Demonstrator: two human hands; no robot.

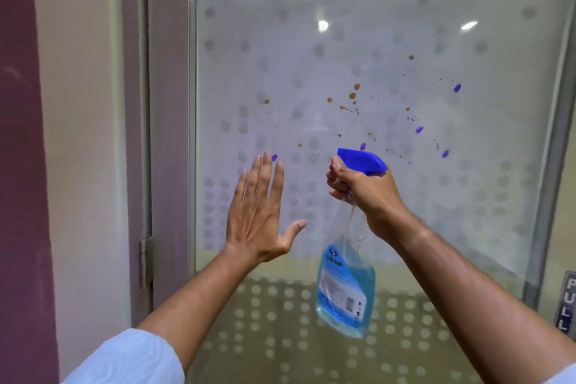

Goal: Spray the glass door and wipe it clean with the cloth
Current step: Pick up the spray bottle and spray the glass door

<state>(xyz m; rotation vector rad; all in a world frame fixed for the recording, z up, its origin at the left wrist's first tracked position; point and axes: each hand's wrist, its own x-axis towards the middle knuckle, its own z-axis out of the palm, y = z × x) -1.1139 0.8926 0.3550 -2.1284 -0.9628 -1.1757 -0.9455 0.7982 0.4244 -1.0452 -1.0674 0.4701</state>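
Observation:
The glass door [389,40] fills the view, frosted with a dotted film. Brown specks [352,96] and purple blobs [457,88] are spattered across its middle. My right hand [364,193] grips the neck of a clear spray bottle [346,287] of blue liquid, fingers on the trigger under its blue head [363,159], nozzle facing the glass. My left hand [258,212] is raised flat before the glass, fingers spread and pointing up, holding nothing. No cloth is visible.
A purple-grey door frame [168,103] with a hinge [146,259] stands at the left, next to a beige and maroon wall [78,134]. A metal edge and a "PULL" sign [568,302] are at the right.

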